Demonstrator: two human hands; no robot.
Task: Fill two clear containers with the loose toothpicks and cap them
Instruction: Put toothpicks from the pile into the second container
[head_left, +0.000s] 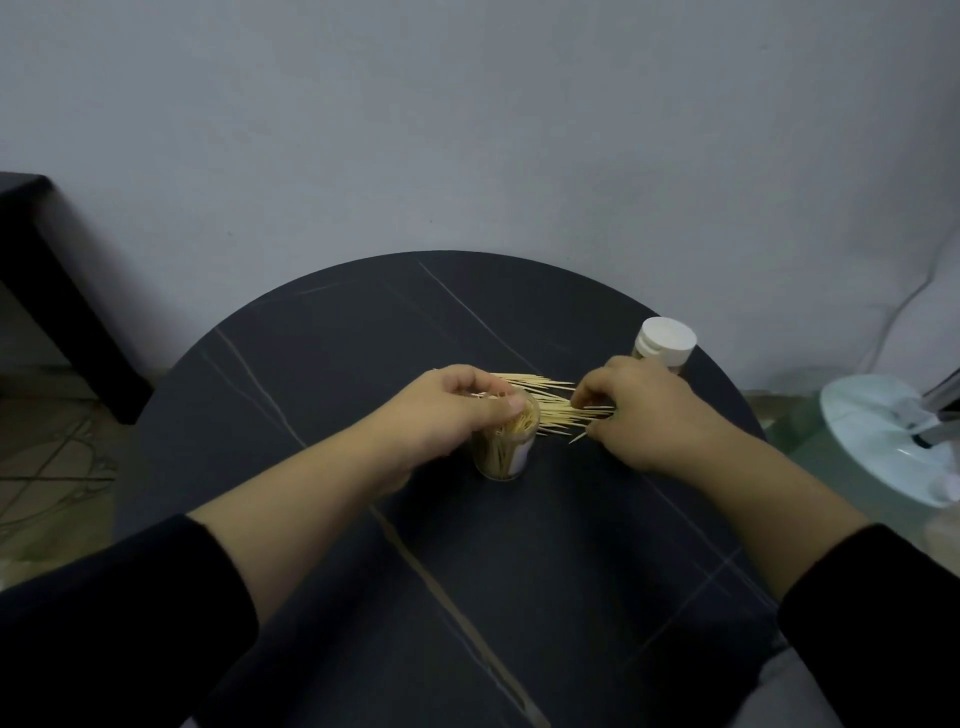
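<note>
An open clear container (506, 449), largely full of toothpicks, stands upright in the middle of the round black table (363, 364). My left hand (457, 410) grips its rim, thumb across the mouth. Just behind and to the right lies a fan of loose toothpicks (550, 402) on the tabletop. My right hand (644, 410) pinches the right ends of that pile with curled fingers. A second container (665, 343) with a white cap on stands behind my right hand, its clear body mostly hidden.
The table's far edge meets a grey wall. A dark piece of furniture (47, 270) stands at the left. A white round fan base (893, 436) with a cable sits off the table at the right.
</note>
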